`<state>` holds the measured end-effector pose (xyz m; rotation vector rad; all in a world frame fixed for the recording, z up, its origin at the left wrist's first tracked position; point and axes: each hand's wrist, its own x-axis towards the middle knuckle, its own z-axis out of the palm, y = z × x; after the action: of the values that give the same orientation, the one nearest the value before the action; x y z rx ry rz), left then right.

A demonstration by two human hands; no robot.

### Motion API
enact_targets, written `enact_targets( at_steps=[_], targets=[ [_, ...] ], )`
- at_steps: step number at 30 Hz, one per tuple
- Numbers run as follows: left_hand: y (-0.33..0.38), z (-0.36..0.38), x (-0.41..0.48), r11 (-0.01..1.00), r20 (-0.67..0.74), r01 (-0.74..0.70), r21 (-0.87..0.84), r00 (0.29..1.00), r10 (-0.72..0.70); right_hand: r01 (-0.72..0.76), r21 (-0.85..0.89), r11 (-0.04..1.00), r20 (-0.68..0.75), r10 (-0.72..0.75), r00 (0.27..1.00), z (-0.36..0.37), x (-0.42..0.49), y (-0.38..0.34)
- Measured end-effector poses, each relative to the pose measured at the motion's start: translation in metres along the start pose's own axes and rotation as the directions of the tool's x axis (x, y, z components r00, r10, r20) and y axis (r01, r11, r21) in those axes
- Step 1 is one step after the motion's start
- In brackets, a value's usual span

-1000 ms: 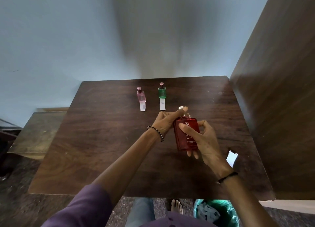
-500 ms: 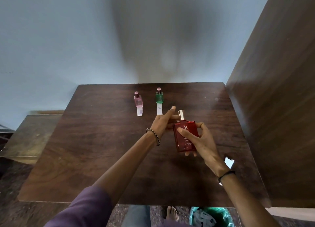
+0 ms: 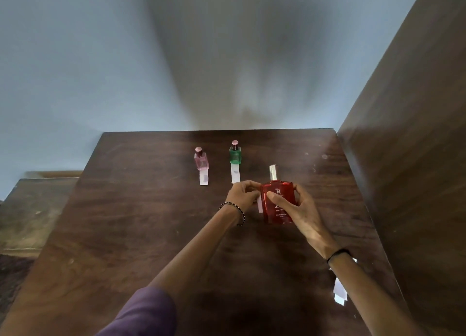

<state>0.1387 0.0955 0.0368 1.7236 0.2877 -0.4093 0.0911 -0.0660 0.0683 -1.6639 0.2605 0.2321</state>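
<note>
A red perfume bottle with a bare silver sprayer is held upright just above the dark wooden table. My right hand grips it from the right, thumb across its front. My left hand is at the bottle's left edge, fingers curled, pinching a small white paper strip that hangs beside the bottle. Farther back stand a pink bottle and a green bottle, each with a white strip lying in front of it.
Loose white paper pieces lie near the table's right edge, under my right forearm. A tall wooden panel rises along the right side. A low wooden bench sits to the left, and a pale wall is behind.
My left hand dropped from the sprayer top to the bottle's left edge and curled there. The bottle went from tilted to upright. The view shifted slightly.
</note>
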Motion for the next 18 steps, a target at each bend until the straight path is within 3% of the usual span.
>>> enact_targets(
  at_steps=[3,10,18],
  targets=[
    [-0.006,-0.002,0.015,0.995,-0.015,-0.025,0.096,1.0,0.026,0.008,0.0,1.0,0.006,-0.008,1.0,-0.001,0.019,0.005],
    [-0.013,-0.001,0.057,0.992,-0.051,0.054,0.11,0.998,-0.049,0.037,-0.032,0.999,-0.028,-0.038,0.999,-0.006,0.073,0.01],
    [-0.013,0.012,0.097,0.992,-0.147,0.124,0.003,0.982,-0.122,0.137,-0.212,0.968,-0.027,-0.146,0.989,-0.01,0.133,0.005]
  ],
)
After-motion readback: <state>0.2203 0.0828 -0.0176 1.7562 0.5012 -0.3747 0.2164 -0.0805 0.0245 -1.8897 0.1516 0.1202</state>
